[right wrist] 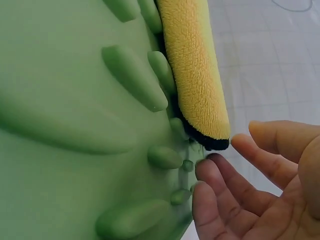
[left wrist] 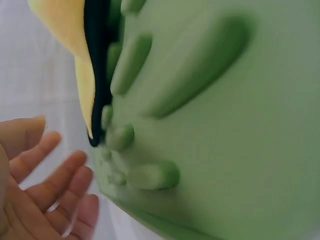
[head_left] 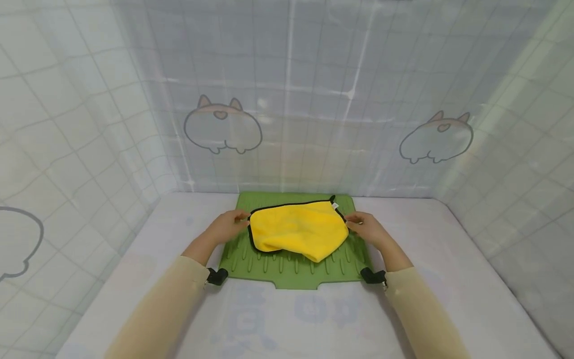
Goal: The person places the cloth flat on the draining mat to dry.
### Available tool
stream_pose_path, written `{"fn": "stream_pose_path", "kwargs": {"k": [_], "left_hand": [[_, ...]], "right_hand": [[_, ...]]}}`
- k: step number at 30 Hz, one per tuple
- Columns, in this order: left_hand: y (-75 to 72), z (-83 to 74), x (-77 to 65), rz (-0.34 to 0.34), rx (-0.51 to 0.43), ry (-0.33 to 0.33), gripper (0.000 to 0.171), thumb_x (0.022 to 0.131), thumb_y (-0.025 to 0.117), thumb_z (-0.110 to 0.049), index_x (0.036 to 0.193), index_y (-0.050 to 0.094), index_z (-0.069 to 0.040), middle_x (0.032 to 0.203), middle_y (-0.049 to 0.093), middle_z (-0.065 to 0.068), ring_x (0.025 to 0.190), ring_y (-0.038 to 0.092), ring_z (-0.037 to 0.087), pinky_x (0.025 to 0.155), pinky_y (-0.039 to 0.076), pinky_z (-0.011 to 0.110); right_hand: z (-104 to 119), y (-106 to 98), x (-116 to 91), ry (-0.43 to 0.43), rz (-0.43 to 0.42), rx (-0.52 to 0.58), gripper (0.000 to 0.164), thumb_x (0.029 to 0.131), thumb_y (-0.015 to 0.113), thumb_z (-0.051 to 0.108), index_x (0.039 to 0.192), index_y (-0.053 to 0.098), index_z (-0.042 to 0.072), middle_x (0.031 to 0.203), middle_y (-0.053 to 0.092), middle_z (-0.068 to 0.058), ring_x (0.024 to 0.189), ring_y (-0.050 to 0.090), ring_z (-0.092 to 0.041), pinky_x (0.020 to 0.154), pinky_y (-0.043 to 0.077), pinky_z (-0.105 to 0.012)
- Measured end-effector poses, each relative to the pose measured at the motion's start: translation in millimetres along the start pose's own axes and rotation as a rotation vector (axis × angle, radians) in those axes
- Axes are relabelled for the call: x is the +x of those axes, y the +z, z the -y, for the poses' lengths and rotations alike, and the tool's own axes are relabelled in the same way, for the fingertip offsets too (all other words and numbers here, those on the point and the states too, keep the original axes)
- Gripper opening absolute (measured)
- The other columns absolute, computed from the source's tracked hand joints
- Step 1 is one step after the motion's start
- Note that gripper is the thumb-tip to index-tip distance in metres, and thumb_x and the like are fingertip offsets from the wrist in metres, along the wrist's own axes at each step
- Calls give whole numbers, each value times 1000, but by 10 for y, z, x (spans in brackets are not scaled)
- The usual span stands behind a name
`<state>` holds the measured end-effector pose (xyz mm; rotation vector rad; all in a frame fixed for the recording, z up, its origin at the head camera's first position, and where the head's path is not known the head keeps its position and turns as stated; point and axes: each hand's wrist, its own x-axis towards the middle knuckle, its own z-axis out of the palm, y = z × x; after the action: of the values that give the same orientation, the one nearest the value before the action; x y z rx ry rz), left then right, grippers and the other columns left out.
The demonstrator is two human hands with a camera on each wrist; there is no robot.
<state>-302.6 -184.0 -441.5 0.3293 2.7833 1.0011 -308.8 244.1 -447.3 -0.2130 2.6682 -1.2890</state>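
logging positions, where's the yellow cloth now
In the head view, the yellow cloth lies below centre on the green mat, between the left hand and right hand.

Dressed in plain, pale beige, with a long left sleeve [head_left: 163, 309] and a matching right sleeve [head_left: 421, 314], tapering toward the hands [head_left: 225, 228] and finishing in simple cuffs [head_left: 196, 265] just short of the wrists [head_left: 200, 250]. Equipped on the inner side with a small, angular black left fitting [head_left: 217, 276] and a similar black right fitting [head_left: 373, 275], with tiny silvery bits [head_left: 385, 286] beside the cuffs. Bare beyond the cuffs.

Yellow cloth [head_left: 298, 227], black edging [left wrist: 99, 65]; green mat [head_left: 264, 271].
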Motion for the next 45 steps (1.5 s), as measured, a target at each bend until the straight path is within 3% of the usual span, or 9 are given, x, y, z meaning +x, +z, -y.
{"fn": "stream_pose_path", "kwargs": {"k": [5,12,17,30,36,40,45], "left_hand": [[57,-63,-187,28,6,-2,42,106,53,-27,141,55,-6,136,58,21,125,53,40,99,48,54],[192,-106,-386,48,22,-20,42,105,54,-32,141,56,-11,130,63,15,120,58,37,95,50,54],[246,-129,-467,43,36,-32,42,104,55,-34,141,57,-13,127,65,12,117,60,34,94,51,53],[371,-294,-625,-7,66,-4,41,102,60,-31,139,60,-13,118,68,9,109,63,29,89,53,49],[442,-317,-622,2,8,-51,43,102,61,-30,141,57,-14,112,67,7,93,62,19,78,54,40],[485,-320,-605,-6,-76,-45,46,102,61,-29,144,53,-14,111,67,5,89,61,18,73,52,36],[529,-310,-572,-10,-230,-29,47,103,60,-26,148,49,-15,121,63,8,104,59,27,81,52,40]], "right_hand": [[10,-8,-46,4,40,16,34,105,55,19,132,60,0,123,62,-20,103,62,-29,83,55,-39],[6,7,-85,6,79,39,35,105,55,18,134,59,-1,130,61,-22,107,62,-30,85,54,-40],[9,7,-115,2,85,48,35,105,54,18,133,58,-3,122,63,-20,107,61,-32,86,55,-41],[19,44,-117,2,93,56,36,105,53,18,135,58,-1,127,61,-19,108,60,-31,87,55,-40],[11,56,-106,5,95,58,36,105,54,19,135,59,0,129,60,-19,107,60,-29,86,54,-40],[27,61,-99,2,92,75,36,105,54,19,135,59,0,133,59,-20,106,60,-28,87,54,-41],[55,60,-93,-21,80,80,34,105,54,18,133,60,0,134,59,-20,102,61,-27,86,54,-40]]}}
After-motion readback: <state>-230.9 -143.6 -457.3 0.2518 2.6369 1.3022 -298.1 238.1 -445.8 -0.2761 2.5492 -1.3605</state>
